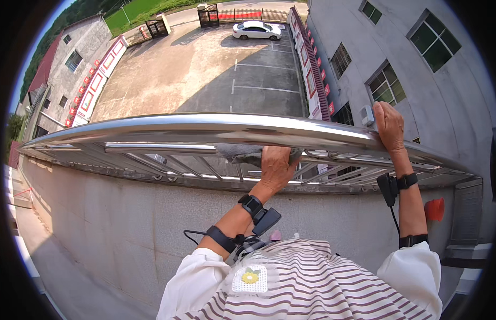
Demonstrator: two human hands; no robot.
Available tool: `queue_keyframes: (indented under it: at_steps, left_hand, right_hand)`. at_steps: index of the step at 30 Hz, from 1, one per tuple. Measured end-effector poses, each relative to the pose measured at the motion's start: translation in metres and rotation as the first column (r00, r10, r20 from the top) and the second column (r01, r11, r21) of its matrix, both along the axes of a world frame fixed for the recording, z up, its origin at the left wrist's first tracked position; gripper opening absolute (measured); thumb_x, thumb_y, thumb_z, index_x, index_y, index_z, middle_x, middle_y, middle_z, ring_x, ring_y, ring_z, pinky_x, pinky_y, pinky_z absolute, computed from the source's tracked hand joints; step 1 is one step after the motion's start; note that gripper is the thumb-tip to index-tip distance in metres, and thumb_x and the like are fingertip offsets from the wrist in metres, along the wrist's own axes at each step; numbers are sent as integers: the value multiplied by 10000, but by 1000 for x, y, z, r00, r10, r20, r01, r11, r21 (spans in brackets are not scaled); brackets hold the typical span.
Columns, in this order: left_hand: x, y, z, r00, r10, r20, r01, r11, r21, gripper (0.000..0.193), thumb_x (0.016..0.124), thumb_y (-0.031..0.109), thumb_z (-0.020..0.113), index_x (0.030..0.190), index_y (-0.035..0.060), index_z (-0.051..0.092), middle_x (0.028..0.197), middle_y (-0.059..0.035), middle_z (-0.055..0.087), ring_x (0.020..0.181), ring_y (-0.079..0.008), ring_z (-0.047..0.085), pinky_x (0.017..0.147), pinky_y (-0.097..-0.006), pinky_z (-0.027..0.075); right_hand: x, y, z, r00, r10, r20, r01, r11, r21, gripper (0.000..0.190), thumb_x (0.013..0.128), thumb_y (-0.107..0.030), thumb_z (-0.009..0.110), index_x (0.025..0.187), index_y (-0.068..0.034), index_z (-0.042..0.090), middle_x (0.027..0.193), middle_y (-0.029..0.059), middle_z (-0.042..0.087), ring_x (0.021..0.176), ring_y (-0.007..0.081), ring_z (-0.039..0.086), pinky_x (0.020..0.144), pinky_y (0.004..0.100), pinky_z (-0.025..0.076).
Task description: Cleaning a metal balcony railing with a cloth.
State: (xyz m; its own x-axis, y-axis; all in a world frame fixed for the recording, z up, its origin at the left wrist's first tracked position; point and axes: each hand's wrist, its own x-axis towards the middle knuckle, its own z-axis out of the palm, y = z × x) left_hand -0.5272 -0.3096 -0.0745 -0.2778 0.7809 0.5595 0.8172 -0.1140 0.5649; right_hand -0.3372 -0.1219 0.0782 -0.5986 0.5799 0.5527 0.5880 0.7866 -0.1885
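Observation:
A polished stainless steel handrail runs across the view in front of me. Below it are a thinner horizontal rail and slanting metal bars. My left hand reaches under the handrail and presses a grey cloth around the thinner rail; its fingertips are hidden. Farther right, my right hand grips the top handrail with its fingers curled. Both wrists wear black straps, with a small black device on the left and another on the right.
The balcony floor is grey. A red bucket stands at the right, near a grey panel. Beyond the railing, far below, lies a walled yard with a white car. A grey building rises at the right.

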Motion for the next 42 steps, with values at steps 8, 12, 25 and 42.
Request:
queue_keyframes:
  at_steps: [8, 12, 25, 42]
  left_hand:
    - [15, -3, -3, 970, 55, 236, -28, 993, -115, 386, 837, 363, 508, 917, -13, 471, 839, -191, 511, 822, -374, 490, 786, -414, 393]
    - [-42, -66, 6, 394, 83, 915, -101, 994, -47, 465, 877, 437, 420, 1035, 7, 502, 939, -133, 590, 881, -297, 558, 732, -383, 435]
    - [-375, -225, 5, -2, -426, 905, -829, 507, 237, 493, 897, 405, 293, 1150, 29, 486, 1126, -116, 532, 1021, -284, 509, 882, -418, 415]
    - [-417, -218, 10, -16, -439, 898, -796, 549, 254, 382, 867, 414, 446, 1058, 103, 561, 1064, -42, 574, 960, -220, 519, 865, -398, 398]
  right_hand:
    - [-2, -37, -23, 991, 98, 86, -100, 995, 19, 305, 860, -286, 404, 689, -67, 531, 674, 103, 540, 648, 300, 529, 607, 394, 400]
    - [-5, -36, -28, 997, 65, 43, -64, 998, -9, 266, 842, -255, 410, 711, -69, 548, 701, 102, 552, 669, 299, 532, 627, 388, 405]
    - [7, -33, -38, 993, -109, 44, 107, 994, 31, 218, 785, -212, 429, 684, -55, 542, 670, 113, 546, 654, 311, 534, 600, 398, 407]
    - [13, -43, -44, 985, -162, -49, 163, 987, 1, 188, 768, -159, 414, 708, -40, 548, 679, 122, 547, 642, 310, 534, 608, 385, 412]
